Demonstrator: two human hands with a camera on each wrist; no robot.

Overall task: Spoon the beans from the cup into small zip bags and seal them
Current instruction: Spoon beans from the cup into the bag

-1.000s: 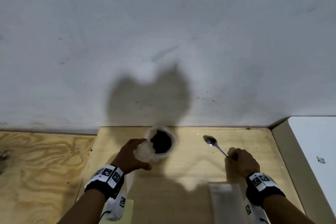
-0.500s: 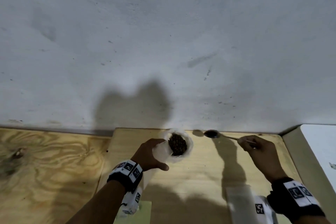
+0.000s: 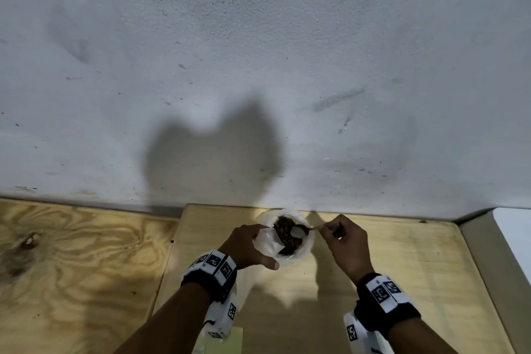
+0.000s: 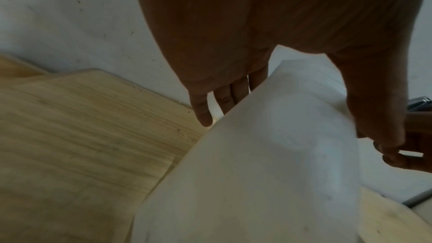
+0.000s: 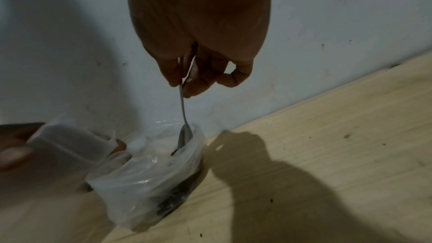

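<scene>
The right hand (image 3: 346, 241) pinches the thin handle of a metal spoon (image 5: 184, 130) between thumb and fingertips, and the bowl of the spoon dips into the mouth of a cup (image 3: 304, 247) wrapped in clear plastic. The cup stands on the pale wooden board (image 3: 373, 267), close against the foot of the white wall (image 3: 258, 52). Dark beans (image 3: 287, 234) fill the cup, and the head view shows them as a dark brown heap under the spoon's tip. The left hand (image 3: 247, 246) is at the cup's left side and holds a small clear zip bag (image 5: 67, 143), its thumb stretched out below and its fingers curled around the bag at the cup's rim (the left wrist view is mostly filled by blurred white plastic, so the exact grip there is hard to read). The bag sits just beside the cup's opening, touching its plastic wrap. Both wrists wear black bands with white marker squares (image 3: 215, 263). To the left of the board lies a darker, strongly grained plywood surface (image 3: 71, 267), and a pale green sheet (image 3: 230, 342) shows at the bottom edge near the left forearm. The shadow of the person's head falls on the wall above the cup.
</scene>
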